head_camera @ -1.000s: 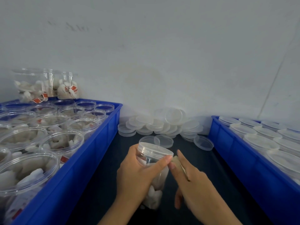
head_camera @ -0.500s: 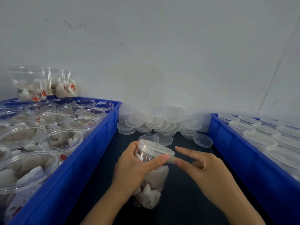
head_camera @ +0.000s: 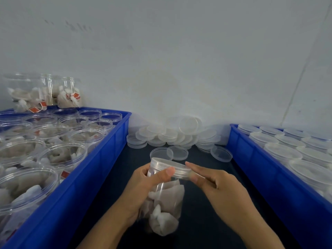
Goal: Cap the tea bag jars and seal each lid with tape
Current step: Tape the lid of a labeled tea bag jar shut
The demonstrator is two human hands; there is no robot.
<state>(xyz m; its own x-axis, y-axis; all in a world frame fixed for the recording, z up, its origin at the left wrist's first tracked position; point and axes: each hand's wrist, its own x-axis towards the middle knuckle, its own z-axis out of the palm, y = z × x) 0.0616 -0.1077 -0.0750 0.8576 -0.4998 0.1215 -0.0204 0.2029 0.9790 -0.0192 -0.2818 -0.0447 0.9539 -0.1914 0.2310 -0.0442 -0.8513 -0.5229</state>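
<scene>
While left hand [head_camera: 143, 184] grips jar [head_camera: 165, 203] | right hand [head_camera: 221, 187] touches lid [head_camera: 170, 167]

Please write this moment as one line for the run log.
left hand: grips capped jar | right hand: fingers on lid rim | tape: not discernible

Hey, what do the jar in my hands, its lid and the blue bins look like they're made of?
Jar: clear, glossy plastic, it seems; the tea bags show straight through the wall. Lid: frosted, translucent plastic, with ridges around its edge. Blue bins: opaque, smooth moulded plastic, going by the even colour and soft sheen.
</scene>
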